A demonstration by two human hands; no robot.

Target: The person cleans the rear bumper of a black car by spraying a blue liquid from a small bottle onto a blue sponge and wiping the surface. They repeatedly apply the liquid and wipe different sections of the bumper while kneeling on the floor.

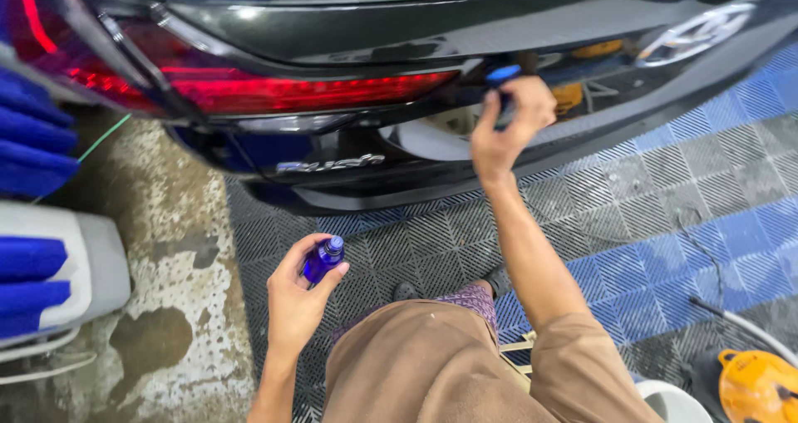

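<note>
Nearest me, my left hand (293, 294) grips one small blue bottle (322, 259), neck tilted up and right. Farther ahead, my right hand (509, 124) pinches one blue pad (502, 76) against the black car's rear (366, 24), beside the red tail light (283, 90). The right hand is nearer the car.

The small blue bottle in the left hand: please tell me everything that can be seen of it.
The small blue bottle looks like clear, deep blue glass or plastic with a narrow, paler neck and no cap visible. The left hand holds it, thumb and fingers wrapped around its lower body, so its base is hidden. It tilts slightly, neck pointing up to the right, above the grey grid floor, below the car's rear.
</note>
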